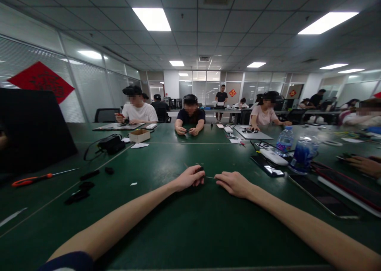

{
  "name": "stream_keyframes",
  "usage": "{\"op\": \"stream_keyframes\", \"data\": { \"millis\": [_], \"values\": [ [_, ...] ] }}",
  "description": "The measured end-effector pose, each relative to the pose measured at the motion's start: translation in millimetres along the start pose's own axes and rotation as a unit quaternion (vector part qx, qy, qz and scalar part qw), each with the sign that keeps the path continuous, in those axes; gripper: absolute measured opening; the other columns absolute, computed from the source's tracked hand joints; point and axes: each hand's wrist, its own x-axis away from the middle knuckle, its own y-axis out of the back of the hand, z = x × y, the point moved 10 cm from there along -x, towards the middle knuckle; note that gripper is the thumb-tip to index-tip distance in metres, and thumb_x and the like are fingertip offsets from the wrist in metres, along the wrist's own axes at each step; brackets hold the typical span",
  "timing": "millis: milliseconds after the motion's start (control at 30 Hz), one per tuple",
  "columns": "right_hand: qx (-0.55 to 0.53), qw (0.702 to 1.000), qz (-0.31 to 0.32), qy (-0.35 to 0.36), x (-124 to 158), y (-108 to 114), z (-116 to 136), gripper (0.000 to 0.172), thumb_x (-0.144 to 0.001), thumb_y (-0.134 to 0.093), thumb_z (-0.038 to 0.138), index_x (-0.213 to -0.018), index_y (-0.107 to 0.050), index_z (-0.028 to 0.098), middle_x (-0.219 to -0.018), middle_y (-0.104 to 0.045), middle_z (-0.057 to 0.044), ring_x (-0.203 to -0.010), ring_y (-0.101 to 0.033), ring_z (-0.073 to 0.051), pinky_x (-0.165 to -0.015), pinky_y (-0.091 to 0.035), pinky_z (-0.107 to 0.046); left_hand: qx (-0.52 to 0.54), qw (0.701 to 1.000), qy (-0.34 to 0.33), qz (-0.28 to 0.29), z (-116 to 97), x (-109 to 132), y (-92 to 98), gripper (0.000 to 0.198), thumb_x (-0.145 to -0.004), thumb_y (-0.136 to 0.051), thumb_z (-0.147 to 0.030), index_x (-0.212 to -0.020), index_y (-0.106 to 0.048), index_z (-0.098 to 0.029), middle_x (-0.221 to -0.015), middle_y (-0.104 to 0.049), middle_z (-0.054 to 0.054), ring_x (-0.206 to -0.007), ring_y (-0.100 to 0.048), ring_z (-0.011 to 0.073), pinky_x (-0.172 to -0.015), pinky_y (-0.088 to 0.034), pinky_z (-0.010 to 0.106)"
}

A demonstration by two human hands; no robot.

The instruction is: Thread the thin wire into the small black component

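Note:
Over the middle of the green table (166, 223), my left hand (189, 178) is closed around a small black piece (201, 169), mostly hidden by the fingers. To its right, my right hand (233, 183) pinches a thin metal rod (210, 177). The rod points left toward the black piece; whether it touches the piece I cannot tell. Any handle of the rod is hidden in my right fingers. A small white scrap (133, 183) lies left of my left hand.
An orange-handled screwdriver (32, 179), black parts (85, 186) and a black pouch (111, 144) lie left, with a cardboard box (139, 135) beyond. Right are phones (323, 195), a white power bank (273, 157) and bottles (303, 156). A person (190, 114) works opposite.

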Motion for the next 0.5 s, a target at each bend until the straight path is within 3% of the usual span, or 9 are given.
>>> {"op": "stream_keyframes", "data": {
  "millis": [500],
  "values": [
    [-0.014, 1.000, -0.006, 0.023, 1.1, 2.5, 4.9, 0.032, -0.095, -0.038, 0.033, -0.119, -0.054, 0.019, -0.089, -0.061, -0.006, -0.075, -0.058, -0.014, -0.068, -0.043, -0.024, 0.001, 1.000, -0.010, 0.014, -4.2, 1.5, -2.7, 0.037, -0.086, -0.044, -0.048, -0.095, -0.050, -0.013, -0.077, -0.060, 0.004, -0.053, -0.045, 0.0072, -0.048, -0.034, 0.019]
  ]
}}
